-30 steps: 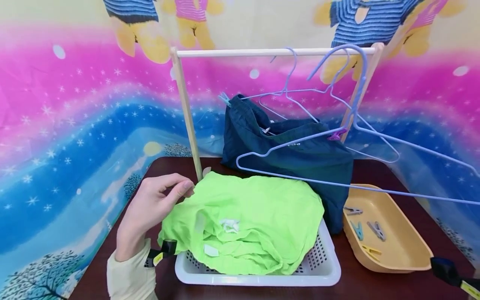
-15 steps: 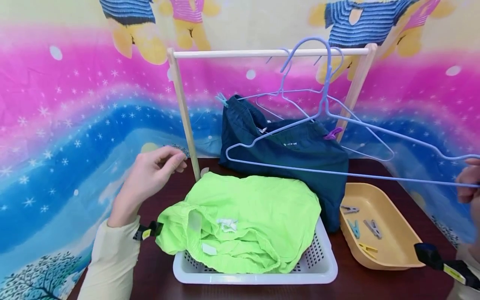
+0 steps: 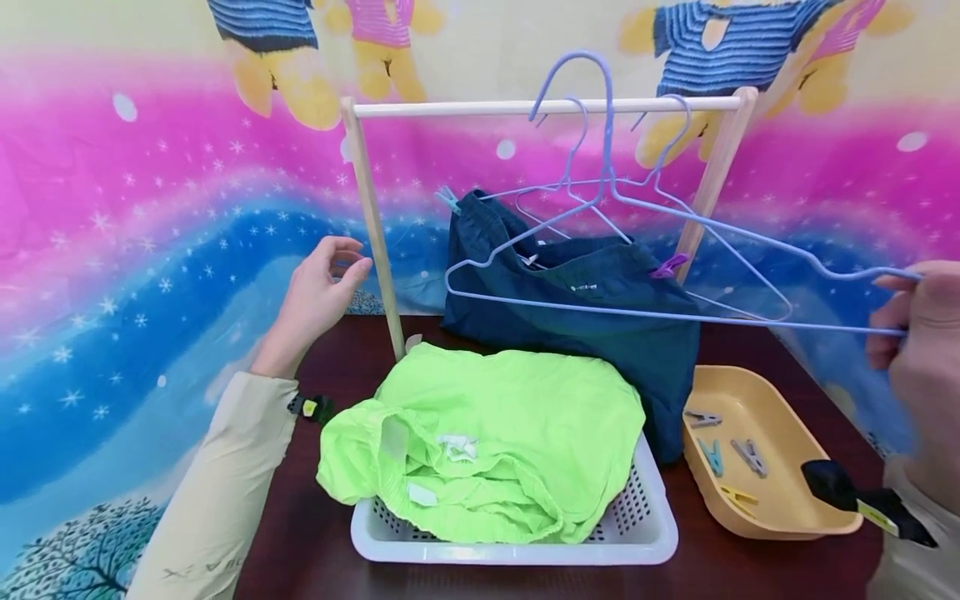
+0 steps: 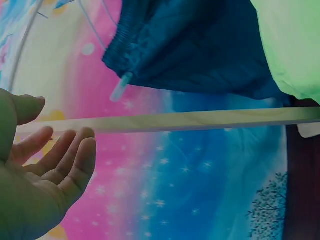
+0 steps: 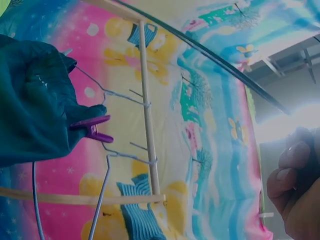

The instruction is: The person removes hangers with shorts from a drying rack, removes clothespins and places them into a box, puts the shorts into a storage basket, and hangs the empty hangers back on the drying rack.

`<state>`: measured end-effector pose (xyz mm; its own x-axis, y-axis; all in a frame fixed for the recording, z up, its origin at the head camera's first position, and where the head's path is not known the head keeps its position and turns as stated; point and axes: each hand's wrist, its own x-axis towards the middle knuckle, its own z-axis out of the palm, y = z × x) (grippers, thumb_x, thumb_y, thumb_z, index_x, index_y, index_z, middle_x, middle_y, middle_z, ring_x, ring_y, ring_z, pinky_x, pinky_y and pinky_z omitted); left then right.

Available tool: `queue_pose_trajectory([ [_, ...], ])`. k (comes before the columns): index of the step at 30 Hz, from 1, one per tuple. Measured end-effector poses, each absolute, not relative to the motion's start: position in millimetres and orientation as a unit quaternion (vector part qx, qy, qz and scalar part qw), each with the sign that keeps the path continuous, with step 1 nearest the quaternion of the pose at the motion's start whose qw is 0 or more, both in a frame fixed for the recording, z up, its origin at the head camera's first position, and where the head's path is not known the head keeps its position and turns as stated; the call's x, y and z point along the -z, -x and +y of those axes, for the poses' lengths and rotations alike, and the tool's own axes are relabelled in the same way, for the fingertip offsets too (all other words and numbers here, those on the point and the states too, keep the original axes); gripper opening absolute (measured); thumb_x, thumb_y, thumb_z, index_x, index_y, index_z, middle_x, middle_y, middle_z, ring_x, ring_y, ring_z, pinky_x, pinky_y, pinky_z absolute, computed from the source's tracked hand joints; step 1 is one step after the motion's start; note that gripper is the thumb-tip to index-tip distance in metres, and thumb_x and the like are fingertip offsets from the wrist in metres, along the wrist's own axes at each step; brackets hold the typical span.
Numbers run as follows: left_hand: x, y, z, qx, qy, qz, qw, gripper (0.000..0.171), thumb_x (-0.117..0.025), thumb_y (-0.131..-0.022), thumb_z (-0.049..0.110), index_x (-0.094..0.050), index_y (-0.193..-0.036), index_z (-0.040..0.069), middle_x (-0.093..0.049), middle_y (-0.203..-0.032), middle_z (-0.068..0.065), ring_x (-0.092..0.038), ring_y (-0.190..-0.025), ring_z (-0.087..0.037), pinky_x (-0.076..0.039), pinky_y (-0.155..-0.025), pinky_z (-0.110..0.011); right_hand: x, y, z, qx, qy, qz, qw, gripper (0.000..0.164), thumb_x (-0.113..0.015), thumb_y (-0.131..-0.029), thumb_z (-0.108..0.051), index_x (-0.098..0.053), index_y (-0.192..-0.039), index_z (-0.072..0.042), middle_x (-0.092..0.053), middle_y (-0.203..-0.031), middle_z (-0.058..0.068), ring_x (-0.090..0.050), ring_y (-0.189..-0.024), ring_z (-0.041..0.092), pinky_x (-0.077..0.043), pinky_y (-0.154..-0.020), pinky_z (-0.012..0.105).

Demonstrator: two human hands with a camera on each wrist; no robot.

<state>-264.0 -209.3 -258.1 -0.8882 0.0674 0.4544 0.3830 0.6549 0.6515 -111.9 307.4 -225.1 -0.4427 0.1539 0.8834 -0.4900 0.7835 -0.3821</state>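
My right hand (image 3: 930,342) grips one end of a lilac wire hanger (image 3: 608,137), held up in front of the rack with its hook pointing up. In the right wrist view the fingers (image 5: 295,155) curl at the end of that hanger's wire (image 5: 215,57). Raised beside the rack's left post, my left hand (image 3: 318,287) holds nothing, its fingers loosely bent. Behind the hanger, dark teal shorts (image 3: 637,367) hang from another hanger by a blue clothespin (image 3: 448,198) and a purple clothespin (image 3: 670,267). Lime green shorts (image 3: 517,392) lie below.
The green shorts lie over a white perforated basket (image 3: 517,552). To its right stands a yellow tray (image 3: 806,458) with several clothespins. A wooden rack (image 3: 465,108) carries two hangers, one bare (image 3: 750,265). All stand on a dark brown table (image 3: 322,500).
My right hand has come into the head view and brought the hanger leftward and up, close before the rack bar. My left hand has risen, away from the green shorts.
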Motion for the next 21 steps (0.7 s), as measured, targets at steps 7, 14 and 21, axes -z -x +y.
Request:
queue_pose_trajectory([
  [7,264.0,289.8,-202.7,0.438,0.107,-0.871,0.198,0.055,-0.051,-0.100,0.042,-0.038,-0.143,0.010,-0.047,-0.141,-0.016,-0.050,-0.130,-0.033,-0.046,-0.100,-0.053,204.2,122.8,277.4,-0.316,-0.152,-0.758,0.551,0.033,-0.050,-0.102,-0.012,-0.060,-0.097,0.019,-0.050,-0.078,-0.034,-0.043,-0.062,-0.018,-0.036,-0.065,0.000],
  [14,267.2,303.5,-192.6,0.472,0.111,-0.852,0.197,0.056,-0.049,-0.101,0.040,-0.032,-0.150,0.018,-0.047,-0.144,-0.013,-0.050,-0.131,-0.029,-0.047,-0.101,-0.051,191.0,146.1,248.9,-0.318,-0.201,-0.706,0.600,0.033,-0.056,-0.099,-0.010,-0.060,-0.087,0.020,-0.055,-0.064,0.026,-0.049,-0.070,-0.022,-0.040,-0.072,0.003],
  [21,273.4,311.6,-187.1,0.491,0.113,-0.843,0.189,0.051,-0.046,-0.104,0.031,-0.030,-0.152,0.023,-0.050,-0.140,-0.014,-0.057,-0.123,-0.030,-0.048,-0.099,-0.052,181.0,163.5,231.0,-0.328,-0.212,-0.706,0.591,0.032,-0.055,-0.100,-0.012,-0.062,-0.092,0.019,-0.053,-0.065,0.028,-0.048,-0.067,-0.020,-0.040,-0.069,0.005],
])
